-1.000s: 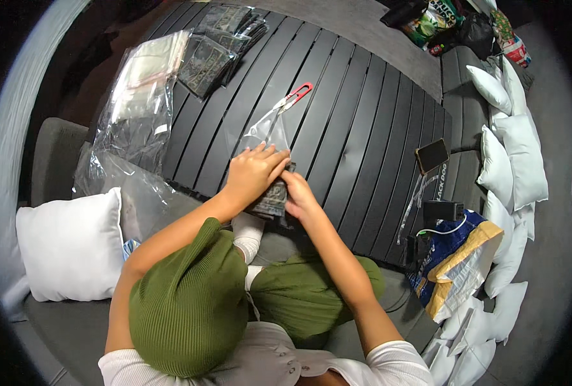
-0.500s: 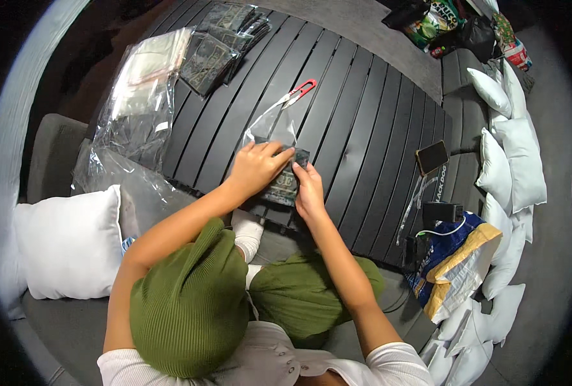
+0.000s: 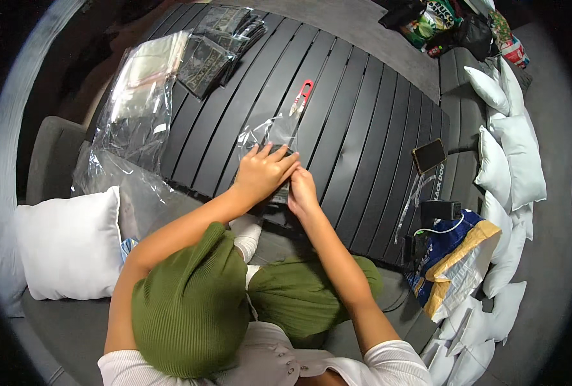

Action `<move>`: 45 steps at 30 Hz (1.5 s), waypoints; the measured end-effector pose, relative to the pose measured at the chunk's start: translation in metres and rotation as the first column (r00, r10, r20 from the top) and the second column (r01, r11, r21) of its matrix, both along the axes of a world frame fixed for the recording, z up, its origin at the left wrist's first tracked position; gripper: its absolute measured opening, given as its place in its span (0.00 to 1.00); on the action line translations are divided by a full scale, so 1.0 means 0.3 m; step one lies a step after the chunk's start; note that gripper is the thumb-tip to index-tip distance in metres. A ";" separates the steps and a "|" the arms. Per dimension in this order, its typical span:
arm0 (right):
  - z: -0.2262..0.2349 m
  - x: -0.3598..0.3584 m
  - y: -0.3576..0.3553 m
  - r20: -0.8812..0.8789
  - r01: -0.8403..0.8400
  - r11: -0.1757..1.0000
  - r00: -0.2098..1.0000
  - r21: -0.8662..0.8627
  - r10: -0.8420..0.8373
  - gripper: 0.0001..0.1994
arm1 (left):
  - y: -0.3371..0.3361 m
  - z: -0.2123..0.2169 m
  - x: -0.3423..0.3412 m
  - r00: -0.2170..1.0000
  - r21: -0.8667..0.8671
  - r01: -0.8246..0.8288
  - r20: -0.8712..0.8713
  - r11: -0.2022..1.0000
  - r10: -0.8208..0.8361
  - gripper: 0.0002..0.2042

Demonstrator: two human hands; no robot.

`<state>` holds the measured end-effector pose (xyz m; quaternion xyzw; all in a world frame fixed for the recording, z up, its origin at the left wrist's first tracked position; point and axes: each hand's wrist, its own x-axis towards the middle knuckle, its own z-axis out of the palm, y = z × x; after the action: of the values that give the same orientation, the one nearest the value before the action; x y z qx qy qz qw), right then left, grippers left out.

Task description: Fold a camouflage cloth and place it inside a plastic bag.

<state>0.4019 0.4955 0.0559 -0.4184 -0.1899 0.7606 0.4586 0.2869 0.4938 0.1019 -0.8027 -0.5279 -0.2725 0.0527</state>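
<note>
dark slatted table [image 3: 363, 128] fills the view. one clear plastic bag [image 3: 270, 132] lies on it straight ahead of your hands, long axis running away from you toward one red clip [image 3: 304, 93]. your left hand [image 3: 263, 174] presses flat, fingers spread, on the bag's near end, nearer to it. your right hand [image 3: 302, 193] pinches a dark packet's [image 3: 279, 193] edge just beside. one phone [image 3: 428, 156] lies well right.

I wear a ribbed olive-green beanie [image 3: 189, 302], a white short-sleeved top [image 3: 337, 370] buttoned at the front, olive-green trousers [image 3: 308, 299] and white socks [image 3: 246, 233]; my forearms are bare.
</note>
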 end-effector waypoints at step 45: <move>0.046 -0.099 -0.161 0.221 0.504 0.860 0.832 0.081 -0.509 0.13 | -0.023 -0.103 -0.028 0.899 -0.201 0.307 0.381 0.930 -0.215 0.18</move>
<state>0.3723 0.4472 0.0695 -0.5359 -0.1326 0.5554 0.6219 0.2785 0.4869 0.0709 -0.8046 -0.4460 -0.3458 -0.1844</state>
